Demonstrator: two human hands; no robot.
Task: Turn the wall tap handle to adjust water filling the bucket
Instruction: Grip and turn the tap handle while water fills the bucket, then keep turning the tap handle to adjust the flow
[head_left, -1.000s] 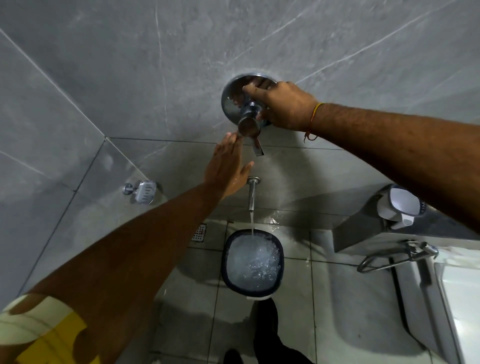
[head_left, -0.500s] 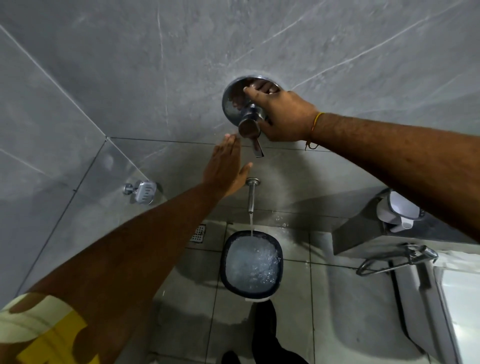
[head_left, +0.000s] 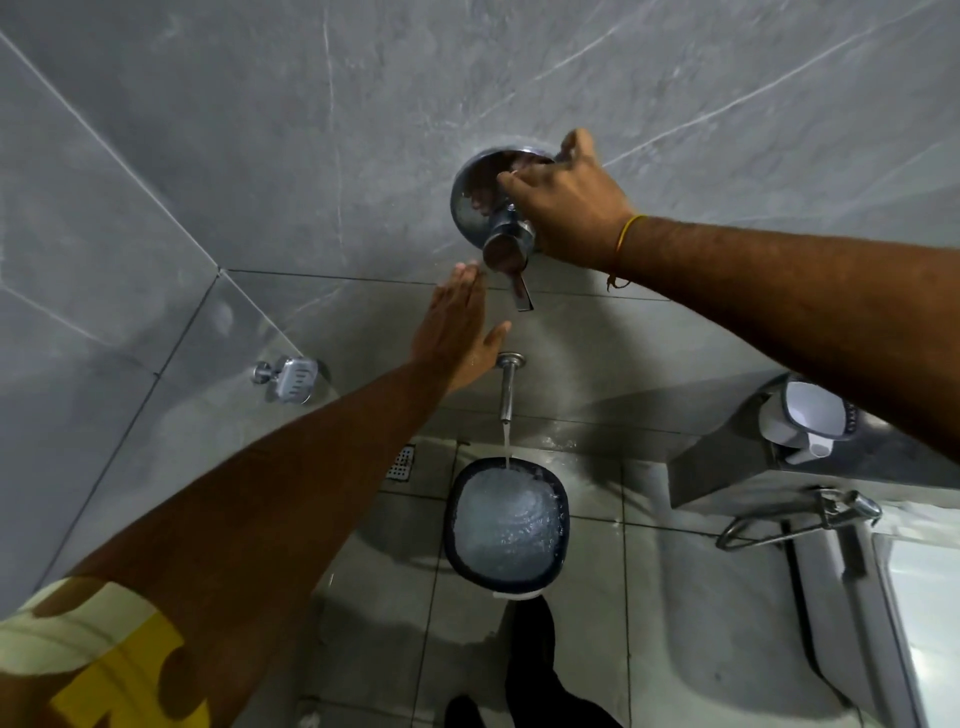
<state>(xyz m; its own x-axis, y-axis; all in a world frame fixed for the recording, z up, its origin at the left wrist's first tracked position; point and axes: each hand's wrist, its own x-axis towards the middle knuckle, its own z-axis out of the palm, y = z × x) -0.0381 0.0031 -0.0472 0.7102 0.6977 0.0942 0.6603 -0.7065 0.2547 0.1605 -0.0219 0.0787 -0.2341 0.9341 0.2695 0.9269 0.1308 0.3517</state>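
two hands were up against the grey tiled wall (head_left: 270, 156), and only one of them mattered for the turn. we had the bucket (head_left: 509, 527) on the floor directly below, nearly brimful and churning, with the spout (head_left: 506, 384) on the wall just above it sending a thin stream into its far edge. higher on the same wall sat the round chrome plate (head_left: 467, 202) of the tap, and out of it stood the tap handle (head_left: 509, 244), its thin lever (head_left: 521, 293) pointing down and a little to the right, toward the spout. our right hand (head_left: 566, 208) lay over the handle's upper right side, fingers curled loosely round the body behind the knob; we could not tell how firmly they gripped. our left hand (head_left: 454, 327) was flat and spread, holding nothing, just beside the spout and below left of the lever, apart from it. we judged the right hand the nearer grip, so the next turn would be made about the handle's axis out from the wall, swinging the lever sideways.
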